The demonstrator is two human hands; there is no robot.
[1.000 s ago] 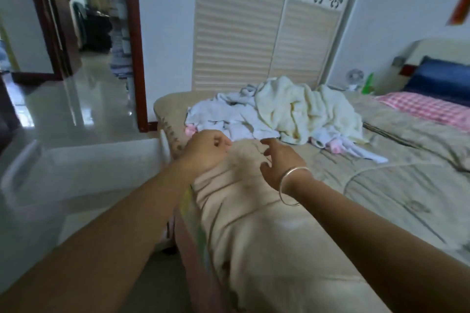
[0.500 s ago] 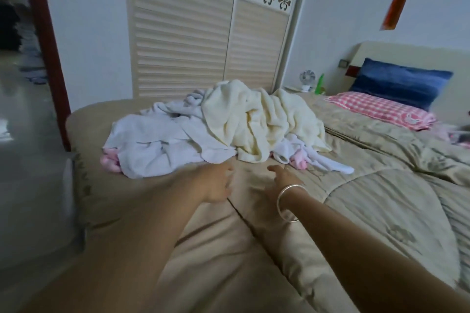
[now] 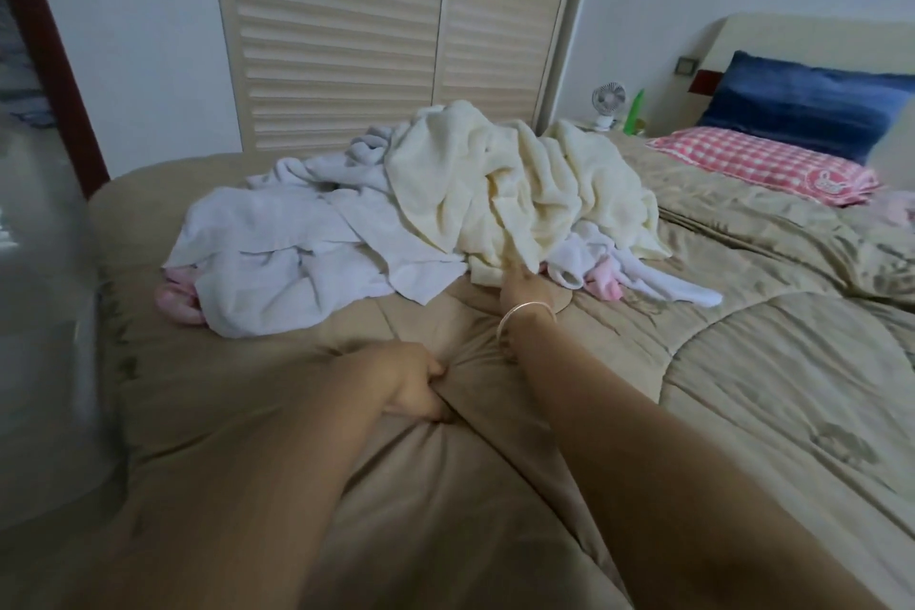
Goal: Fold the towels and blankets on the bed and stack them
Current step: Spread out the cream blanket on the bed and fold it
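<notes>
A heap of crumpled white towels [image 3: 297, 258] and a fluffy cream blanket [image 3: 510, 193] is piled mid-bed on a smooth tan quilt [image 3: 742, 386]. The blanket's near hem is touched by the right hand [image 3: 527, 290]; whether it is gripped cannot be told. The left hand [image 3: 413, 379], nearer and apart from the heap, is curled into the quilt's folds, and its grip cannot be told either.

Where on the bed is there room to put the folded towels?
Bare quilt lies between the cream blanket and the pink checked pillow, and nearer, right of the right hand. The far left is crowded with white towels.
</notes>
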